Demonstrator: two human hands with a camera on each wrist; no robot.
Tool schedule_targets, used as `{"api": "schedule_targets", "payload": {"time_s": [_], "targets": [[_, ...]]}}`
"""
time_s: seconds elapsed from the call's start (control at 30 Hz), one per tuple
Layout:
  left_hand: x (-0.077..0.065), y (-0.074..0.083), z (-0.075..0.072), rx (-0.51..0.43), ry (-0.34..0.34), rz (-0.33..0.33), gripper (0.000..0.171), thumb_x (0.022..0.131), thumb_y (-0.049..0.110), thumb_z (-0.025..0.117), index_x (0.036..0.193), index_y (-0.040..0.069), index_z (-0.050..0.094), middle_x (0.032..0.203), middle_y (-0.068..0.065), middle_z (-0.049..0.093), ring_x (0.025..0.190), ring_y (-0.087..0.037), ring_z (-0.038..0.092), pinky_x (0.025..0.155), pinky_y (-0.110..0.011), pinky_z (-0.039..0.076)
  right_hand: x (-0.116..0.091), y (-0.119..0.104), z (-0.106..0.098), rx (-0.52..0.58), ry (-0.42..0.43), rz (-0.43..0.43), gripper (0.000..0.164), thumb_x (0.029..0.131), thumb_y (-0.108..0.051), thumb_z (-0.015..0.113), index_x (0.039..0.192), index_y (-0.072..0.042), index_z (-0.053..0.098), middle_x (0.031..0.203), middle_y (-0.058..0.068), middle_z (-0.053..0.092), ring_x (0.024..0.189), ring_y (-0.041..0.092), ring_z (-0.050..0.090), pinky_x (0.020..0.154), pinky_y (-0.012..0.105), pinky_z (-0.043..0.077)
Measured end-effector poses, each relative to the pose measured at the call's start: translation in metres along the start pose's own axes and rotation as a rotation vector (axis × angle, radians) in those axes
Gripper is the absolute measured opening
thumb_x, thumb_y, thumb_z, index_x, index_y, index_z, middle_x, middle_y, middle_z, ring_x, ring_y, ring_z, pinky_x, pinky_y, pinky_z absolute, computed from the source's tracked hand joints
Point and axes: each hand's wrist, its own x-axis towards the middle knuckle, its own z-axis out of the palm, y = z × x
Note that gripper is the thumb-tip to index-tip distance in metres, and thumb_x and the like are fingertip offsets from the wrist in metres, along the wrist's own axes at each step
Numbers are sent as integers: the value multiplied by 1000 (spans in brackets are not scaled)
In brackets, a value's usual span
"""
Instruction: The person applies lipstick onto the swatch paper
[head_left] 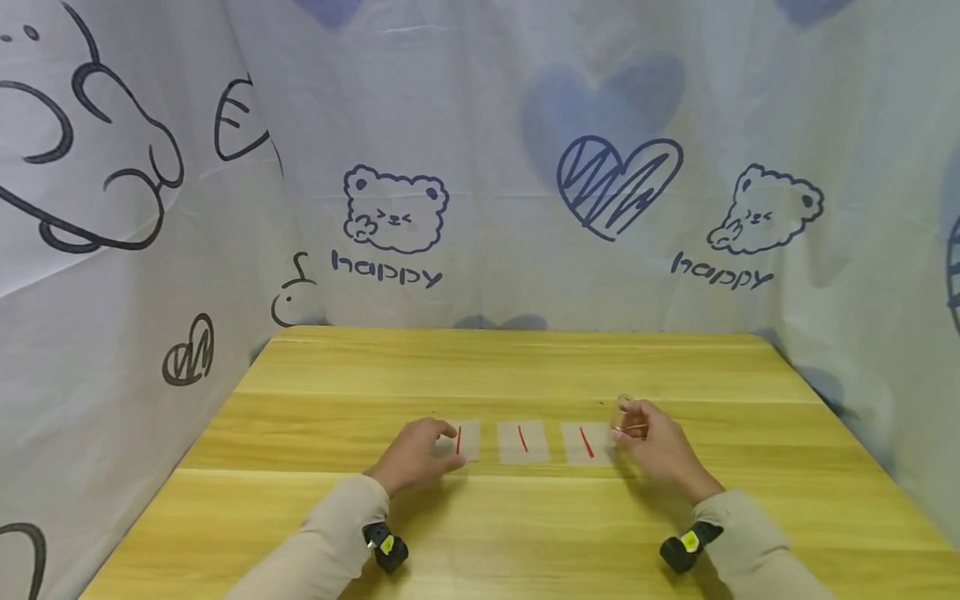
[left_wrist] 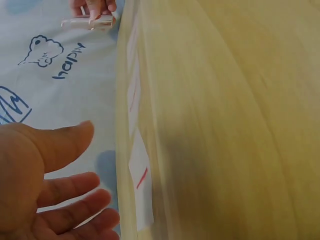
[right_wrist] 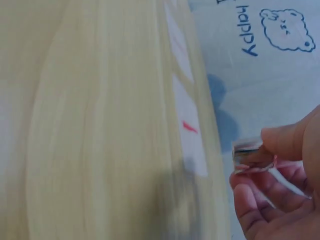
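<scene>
Three white paper pieces lie in a row on the wooden table: a left one [head_left: 471, 442], a middle one [head_left: 513, 444] and a right one [head_left: 576, 444], each with one red stroke. My left hand [head_left: 420, 454] is beside the left paper, fingers apart and bent loosely around nothing. In the left wrist view, the thumb and fingers of that hand [left_wrist: 60, 185] show with a gap between them. By the right paper, my right hand [head_left: 660, 446] pinches a small clear glass cup [right_wrist: 248, 156] between thumb and fingers. Its lower part is partly hidden by the fingers.
The wooden table [head_left: 487, 533] ends at a back edge against a white curtain [head_left: 495, 167] with printed bears and hearts. More curtain [head_left: 112, 333] hangs along the left side. Both wrists wear black straps with small devices [head_left: 386, 546].
</scene>
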Motion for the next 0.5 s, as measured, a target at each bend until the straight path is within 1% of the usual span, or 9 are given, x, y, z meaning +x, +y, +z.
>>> {"api": "schedule_targets", "payload": {"time_s": [0.07, 0.17, 0.23, 0.3, 0.4, 0.5], "targets": [[0, -2, 0, 28, -25, 12, 40, 85, 20, 76, 112, -7, 65, 113, -20, 64, 110, -38, 57, 94, -50, 46, 0, 4, -2, -34, 14, 9, 33, 93, -13, 66, 120, 2, 54, 108, 14, 62, 101, 33, 61, 86, 48, 50], [-2, -5, 0, 65, -70, 39, 39, 85, 20, 76, 110, -8, 65, 111, -20, 65, 108, -38, 59, 93, -49, 46, 0, 10, -3, -84, 25, 16, 23, 91, -12, 68, 105, 0, 55, 98, 11, 63, 96, 32, 63, 83, 47, 51], [-3, -5, 0, 87, -96, 57, 37, 84, 19, 77, 107, -8, 65, 108, -20, 66, 105, -37, 60, 92, -49, 47, -1, 14, -4, -106, 29, 17, 20, 89, -11, 69, 100, -1, 55, 93, 8, 63, 92, 30, 63, 82, 46, 51], [-4, -5, 0, 105, -124, 63, 35, 84, 19, 77, 105, -6, 66, 105, -18, 66, 103, -35, 60, 91, -48, 47, -1, 16, -5, -131, 31, 16, 20, 88, -12, 70, 97, -2, 55, 90, 6, 63, 90, 27, 63, 80, 46, 51], [-7, -6, 0, 117, -156, 46, 34, 84, 21, 77, 104, -5, 67, 102, -16, 66, 101, -34, 61, 90, -48, 47, -1, 19, -6, -168, 24, 15, 22, 86, -11, 71, 97, -1, 55, 88, 4, 62, 86, 25, 62, 76, 45, 51], [-11, -9, 0, 115, -169, 23, 35, 84, 23, 77, 103, -5, 67, 101, -15, 67, 100, -34, 61, 91, -48, 47, -1, 21, -6, -198, 1, 9, 24, 85, -11, 73, 98, 1, 56, 87, 4, 62, 84, 24, 62, 74, 44, 51]]}}
